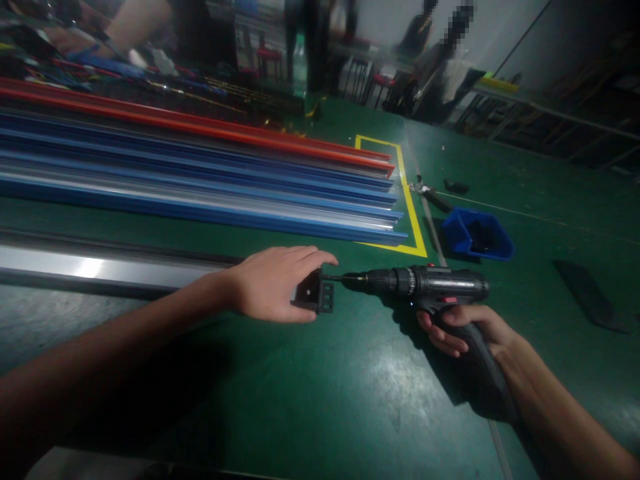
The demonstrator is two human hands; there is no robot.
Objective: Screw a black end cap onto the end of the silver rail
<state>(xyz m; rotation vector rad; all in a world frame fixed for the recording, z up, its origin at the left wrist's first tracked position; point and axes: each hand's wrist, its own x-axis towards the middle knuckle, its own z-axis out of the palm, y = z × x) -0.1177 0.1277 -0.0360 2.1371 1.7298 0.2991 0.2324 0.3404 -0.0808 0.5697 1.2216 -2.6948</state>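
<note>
My left hand (275, 283) is closed around the end of a long silver metal profile (125, 267) lying on the green table. At that end sits a small black end cap (325, 297) with slots in it, just beyond my fingers. My right hand (465, 330) grips a black cordless drill (440, 285) by its handle, index finger near the trigger. The drill points left, and its thin bit (333, 277) reaches the upper part of the end cap. Whether the bit sits in a screw is too small to tell.
Several blue profiles (250, 197) and red profiles (225, 127) lie behind, ending at yellow tape (415, 230). To the right are a blue bin (455, 233) with dark parts, pliers (435, 198) and a flat black piece (590, 297). Another person's arm (135, 33) is at the far left.
</note>
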